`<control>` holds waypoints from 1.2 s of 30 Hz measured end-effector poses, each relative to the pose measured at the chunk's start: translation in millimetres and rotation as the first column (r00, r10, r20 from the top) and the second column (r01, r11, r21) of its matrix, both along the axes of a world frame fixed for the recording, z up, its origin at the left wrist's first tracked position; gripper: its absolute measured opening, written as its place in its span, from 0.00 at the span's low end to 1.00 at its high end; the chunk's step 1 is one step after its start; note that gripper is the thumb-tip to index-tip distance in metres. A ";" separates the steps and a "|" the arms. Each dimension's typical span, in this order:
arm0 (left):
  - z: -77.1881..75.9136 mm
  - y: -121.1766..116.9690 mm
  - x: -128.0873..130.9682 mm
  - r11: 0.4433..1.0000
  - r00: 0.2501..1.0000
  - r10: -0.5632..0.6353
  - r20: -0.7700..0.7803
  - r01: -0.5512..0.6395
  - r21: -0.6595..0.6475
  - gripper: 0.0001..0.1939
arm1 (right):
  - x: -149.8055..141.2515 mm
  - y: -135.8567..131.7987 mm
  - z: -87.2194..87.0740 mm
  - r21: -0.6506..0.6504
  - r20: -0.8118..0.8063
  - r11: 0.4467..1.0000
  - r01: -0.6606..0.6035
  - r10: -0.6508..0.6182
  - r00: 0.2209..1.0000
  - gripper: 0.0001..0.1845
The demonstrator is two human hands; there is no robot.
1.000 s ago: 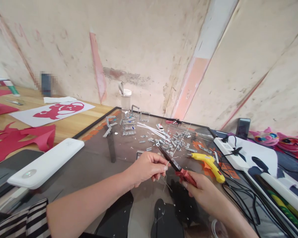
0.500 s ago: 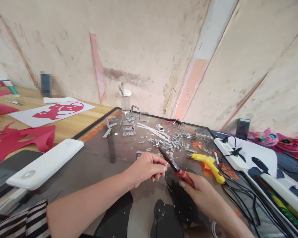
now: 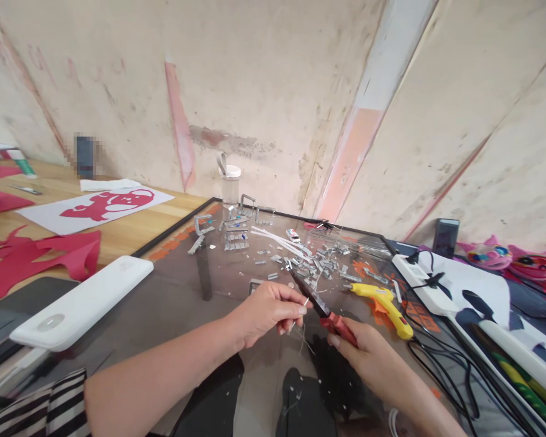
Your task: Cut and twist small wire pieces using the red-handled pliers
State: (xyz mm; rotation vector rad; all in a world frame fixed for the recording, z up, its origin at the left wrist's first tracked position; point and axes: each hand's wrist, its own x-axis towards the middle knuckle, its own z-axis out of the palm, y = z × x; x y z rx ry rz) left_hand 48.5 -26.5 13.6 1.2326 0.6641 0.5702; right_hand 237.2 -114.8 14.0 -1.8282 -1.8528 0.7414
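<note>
My left hand (image 3: 269, 311) is closed in a pinch on a thin silver wire (image 3: 304, 301) above the dark glass table top (image 3: 173, 297). My right hand (image 3: 368, 358) grips the red handles of a pair of pliers (image 3: 321, 306), whose dark jaws point up and left and meet the wire just beyond my left fingertips. Only a short stub of wire shows past the jaws. A pile of small cut metal pieces (image 3: 318, 261) lies just behind the pliers.
A yellow glue gun (image 3: 384, 300) with black cable lies right of my hands, beside a white power strip (image 3: 421, 282). A white oblong device (image 3: 84, 300) sits at left. Red paper cutouts (image 3: 36, 258) lie on the wooden table. A jar (image 3: 230, 184) stands by the wall.
The long piece of wire that stuck up past the plier jaws is gone; only a short stub remains in my left hand. Both hands have stayed almost in place.
</note>
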 end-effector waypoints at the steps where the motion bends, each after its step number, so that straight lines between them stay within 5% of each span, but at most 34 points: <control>1: 0.3 -0.2 -0.1 1.000 1.000 0.001 0.004 -0.001 -0.008 0.09 | -0.4 -0.2 -0.6 0.003 0.008 1.000 0.006 -0.006 1.000 0.08; 17: 2.7 -9.3 3.9 0.992 0.993 0.114 0.043 -0.112 -0.049 0.08 | -3.8 -0.7 -6.0 0.093 0.064 0.991 0.094 -0.100 0.993 0.09; 36: -1.9 -1.7 2.0 0.996 0.994 0.079 -0.070 -0.076 0.036 0.10 | -1.7 -1.3 -10.9 0.088 0.116 0.989 0.115 -0.125 0.985 0.09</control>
